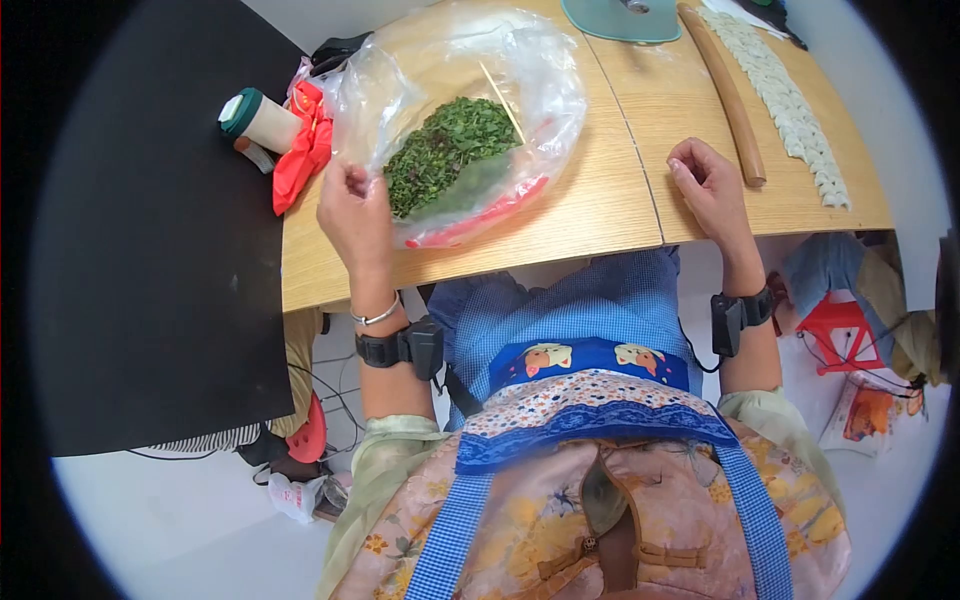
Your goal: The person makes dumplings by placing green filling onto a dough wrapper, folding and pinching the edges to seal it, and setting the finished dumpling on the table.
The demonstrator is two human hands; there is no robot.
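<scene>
My left hand (357,215) is closed on the near left rim of a clear plastic bag (545,75), its fingertips pinching the edge. The bag lies spread open on the table with chopped green leaves (450,150) inside. A thin wooden stick (502,103), like a chopstick, leans among the greens. On the right, my right hand (708,190) is loosely curled over the table near its front edge, and I see nothing in its fingers. Beside it lies a wooden rolling pin (725,95), apart from the hand.
Right of the rolling pin runs an overlapping row of pale dough pieces (785,110). A teal board (625,22) sits at the table's far side. To the left are a cup with a green lid (265,120), a red packet (303,150) and a black panel (170,250).
</scene>
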